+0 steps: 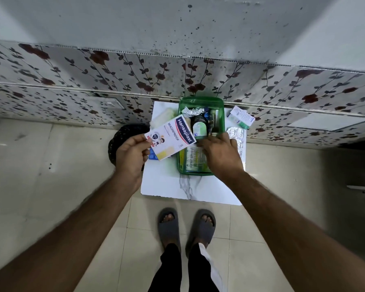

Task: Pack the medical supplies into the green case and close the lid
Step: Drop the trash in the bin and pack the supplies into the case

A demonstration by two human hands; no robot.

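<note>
White marble-look table on tiled floor — left grip pinches plaster box, right grip seemingly loose.

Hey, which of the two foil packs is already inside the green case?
The crumpled foil pack at the case's far end; the other foil pack lies outside, right of it.

Soft, even daylight with faint shadows, strong wide-angle bending at the edges, and slight blur beyond the left hand, forearms smeared.
</note>
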